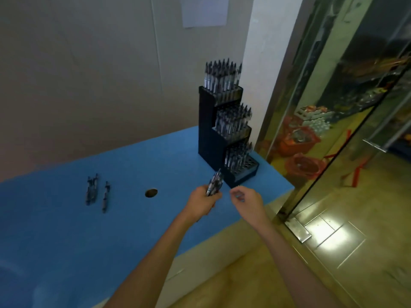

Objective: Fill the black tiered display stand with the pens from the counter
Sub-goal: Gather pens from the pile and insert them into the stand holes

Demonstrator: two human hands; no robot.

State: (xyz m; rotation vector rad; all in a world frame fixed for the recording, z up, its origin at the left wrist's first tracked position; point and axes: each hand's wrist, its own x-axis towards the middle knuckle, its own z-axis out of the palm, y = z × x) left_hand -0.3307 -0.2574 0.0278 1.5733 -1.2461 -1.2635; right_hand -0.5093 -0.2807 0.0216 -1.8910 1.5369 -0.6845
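Left hand (203,202) grips a bundle of pens (214,182) right at the foot of the black display stand (209,130) on the blue counter (133,165). Right hand (245,200) hovers beside it, fingers loosely curled, seemingly empty. Looks like the loading step: next, pick one pen and drop it into a free bottom-tier hole. Loose pens (96,191) wait further left.

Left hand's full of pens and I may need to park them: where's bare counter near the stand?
Bare blue counter runs between the loose pens and the round hole, and nearer than the left hand. Crowded: the strip before the display stand, where both hands work.
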